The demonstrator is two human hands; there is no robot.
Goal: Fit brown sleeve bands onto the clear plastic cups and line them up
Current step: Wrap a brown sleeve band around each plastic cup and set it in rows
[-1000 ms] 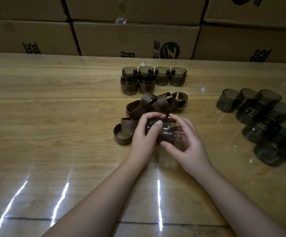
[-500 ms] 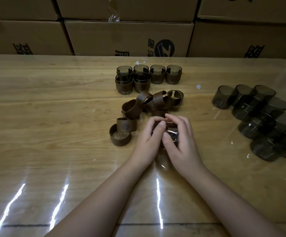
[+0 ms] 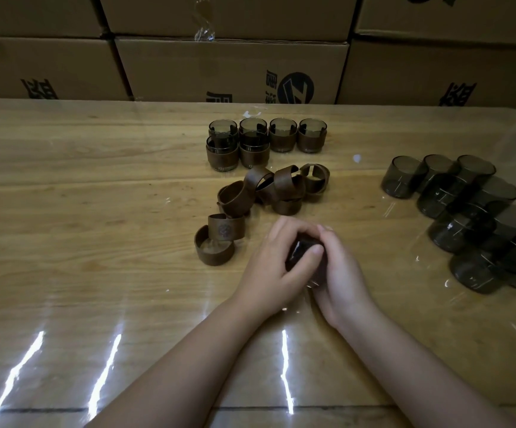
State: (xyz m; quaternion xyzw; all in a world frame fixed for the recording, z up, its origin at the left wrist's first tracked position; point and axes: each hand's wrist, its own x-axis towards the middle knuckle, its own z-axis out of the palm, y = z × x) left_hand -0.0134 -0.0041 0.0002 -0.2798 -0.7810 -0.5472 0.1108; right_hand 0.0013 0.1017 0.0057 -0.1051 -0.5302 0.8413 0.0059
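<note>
Clasping a small smoky clear plastic cup [image 3: 300,253] in the left grip [image 3: 273,268] and right grip [image 3: 341,274], both curling closely round it, low over the glossy wooden tabletop [image 3: 96,196]. Working just short of a heap of loose brown sleeve bands [image 3: 281,188], with six banded cups [image 3: 283,139] standing in rows beyond and bare smoky cups [image 3: 463,208] clustering well off right.

I get one head-worn view; it looks forward and down over the glossy light wooden table [image 3: 96,211], close above the left hand [image 3: 276,270] and right hand [image 3: 341,274]; it faces stacked brown cardboard boxes [image 3: 232,69].
</note>
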